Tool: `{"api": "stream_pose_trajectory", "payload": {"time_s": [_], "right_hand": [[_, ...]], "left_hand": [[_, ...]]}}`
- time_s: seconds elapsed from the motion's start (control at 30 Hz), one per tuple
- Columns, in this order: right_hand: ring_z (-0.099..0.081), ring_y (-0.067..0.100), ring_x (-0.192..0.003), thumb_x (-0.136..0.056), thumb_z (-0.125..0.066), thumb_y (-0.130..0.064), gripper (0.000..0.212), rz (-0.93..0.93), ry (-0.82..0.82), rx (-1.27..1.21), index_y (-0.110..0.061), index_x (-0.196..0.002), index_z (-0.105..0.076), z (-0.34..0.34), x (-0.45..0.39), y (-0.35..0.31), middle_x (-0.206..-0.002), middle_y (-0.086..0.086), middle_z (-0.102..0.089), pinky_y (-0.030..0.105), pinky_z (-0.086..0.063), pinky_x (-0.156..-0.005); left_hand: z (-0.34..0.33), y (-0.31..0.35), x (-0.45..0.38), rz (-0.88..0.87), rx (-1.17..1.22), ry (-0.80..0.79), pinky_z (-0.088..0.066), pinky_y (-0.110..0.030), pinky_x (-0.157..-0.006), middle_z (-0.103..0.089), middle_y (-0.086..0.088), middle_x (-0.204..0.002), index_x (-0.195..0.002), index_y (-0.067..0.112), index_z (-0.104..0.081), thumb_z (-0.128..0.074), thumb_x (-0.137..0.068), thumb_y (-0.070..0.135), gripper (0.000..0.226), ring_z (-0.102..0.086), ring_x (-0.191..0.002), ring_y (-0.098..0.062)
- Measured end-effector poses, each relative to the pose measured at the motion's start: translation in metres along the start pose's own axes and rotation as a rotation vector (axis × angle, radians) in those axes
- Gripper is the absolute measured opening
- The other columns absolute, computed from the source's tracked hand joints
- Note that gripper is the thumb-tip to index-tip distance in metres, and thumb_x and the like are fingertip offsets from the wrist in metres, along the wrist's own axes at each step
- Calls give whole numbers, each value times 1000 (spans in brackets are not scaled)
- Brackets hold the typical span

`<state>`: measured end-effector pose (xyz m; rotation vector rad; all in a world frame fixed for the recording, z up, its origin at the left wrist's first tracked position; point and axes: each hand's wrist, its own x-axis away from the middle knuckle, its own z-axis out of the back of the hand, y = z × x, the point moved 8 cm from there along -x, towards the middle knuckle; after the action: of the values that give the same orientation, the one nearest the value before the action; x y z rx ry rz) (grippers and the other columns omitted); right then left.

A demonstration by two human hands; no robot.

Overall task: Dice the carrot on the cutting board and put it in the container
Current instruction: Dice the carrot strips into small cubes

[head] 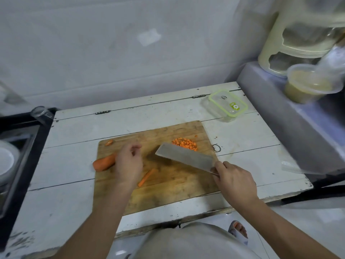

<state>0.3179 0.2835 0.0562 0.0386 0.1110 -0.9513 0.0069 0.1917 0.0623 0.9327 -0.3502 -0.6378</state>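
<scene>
Dicing is partway done. The right hand [234, 181] holds the knife [186, 158]; the left hand [128, 163], its grip loose and empty, rests by the big carrot [103, 162] at the cutting board's [168, 191] left edge. Diced bits [184, 143] wait far right. Next, I think, cut more.

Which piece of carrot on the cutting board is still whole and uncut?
The thick carrot stub at the board's left edge, beside the left hand. The others are a thin stick, a small slice and a pile of dice.
</scene>
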Motion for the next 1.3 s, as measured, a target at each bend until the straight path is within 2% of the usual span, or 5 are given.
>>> {"api": "stream_pose_trajectory", "payload": {"time_s": [0.3, 0.47, 0.8, 1.03, 1.3], "right_hand": [[-62, 24, -76, -99, -47, -54, 29, -464, -263, -901, -26, -98, -55, -16, -13, -21, -79, 1, -63, 42, -51, -70], [-55, 24, -56, -104, -46, -42, 33, -428, -363, -1018, -14, -92, -57, 1, -19, -42, -70, 11, -60, 33, -48, -56], [-47, 9, -33, -105, -46, -42, 38, -372, -507, -899, -16, -78, -51, -20, -1, -51, -43, -3, -50, 29, -46, -43], [-49, 17, -48, -104, -47, -43, 30, -419, -484, -944, -17, -94, -58, -14, 1, -39, -60, 4, -53, 29, -46, -45], [-50, 18, -45, -103, -46, -46, 36, -367, -549, -887, -16, -85, -54, -23, 10, -50, -57, 3, -52, 31, -47, -46]], "left_hand": [[-27, -38, 59, 39, -561, -352, -49, -33, -62, -63, 3, -81, -84, 20, -59, -60, -100, 37, 24, -65, -78, -19], [-33, -59, 73, 512, 118, -391, -63, -48, -77, -74, -10, -84, -91, 9, -70, -54, -105, 18, 23, -69, -72, -22], [-49, -19, 67, -755, -676, -683, -35, -35, -112, -59, 11, -129, -125, 30, -69, -62, -100, 30, 26, -43, -127, -11], [-44, -37, 44, 132, -471, -634, -60, -40, -71, -73, -5, -84, -93, 13, -66, -66, -98, 35, 23, -73, -76, -21], [-25, -60, 70, 568, -158, -578, -65, -42, -68, -75, -19, -83, -93, 3, -62, -51, -107, 31, 34, -76, -72, -31]]}}
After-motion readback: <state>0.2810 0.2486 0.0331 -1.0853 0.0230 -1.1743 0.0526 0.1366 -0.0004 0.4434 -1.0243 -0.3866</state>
